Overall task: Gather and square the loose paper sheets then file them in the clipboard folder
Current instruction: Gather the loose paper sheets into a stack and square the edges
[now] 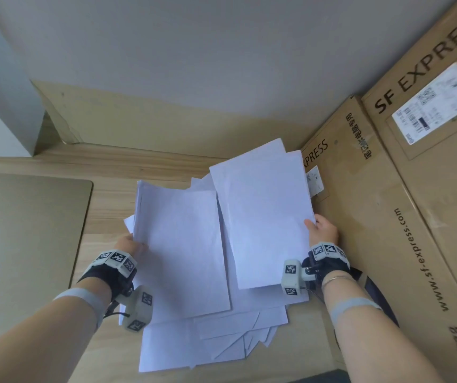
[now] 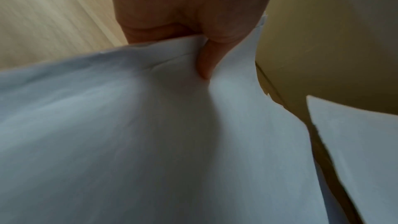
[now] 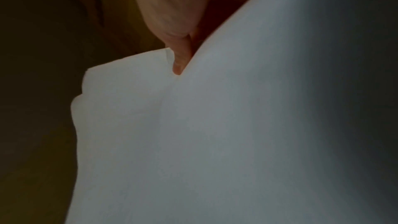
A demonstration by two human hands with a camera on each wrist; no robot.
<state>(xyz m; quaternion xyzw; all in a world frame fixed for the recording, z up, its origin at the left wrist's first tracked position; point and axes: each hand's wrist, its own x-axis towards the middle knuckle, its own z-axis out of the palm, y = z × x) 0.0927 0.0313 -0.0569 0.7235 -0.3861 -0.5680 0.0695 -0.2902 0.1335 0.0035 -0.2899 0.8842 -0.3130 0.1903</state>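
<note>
While both my hands are up off the worktop (image 1: 105,217), each holds its own batch of white paper. My left hand (image 1: 130,246) pinches the left stack (image 1: 183,252) at its left edge — the left wrist view shows my thumb (image 2: 204,64) pressed into the top sheet, with the other fingers hidden under the paper. My right hand (image 1: 322,230) has a grip on the right stack (image 1: 263,217) at its right edge, thumb on top; the right wrist view is dim, but a fingertip (image 3: 178,64) digs into the paper's edge. The right stack overlaps the left one and sits slightly higher. More loose sheets (image 1: 221,338) lie fanned and askew beneath, toward the near edge of the worktop. The clipboard folder (image 1: 25,244) lies flat at the left edge, well apart from the paper. Cardboard boxes (image 1: 387,203) marked SF EXPRESS stand along the right edge, just beside my right hand.
</note>
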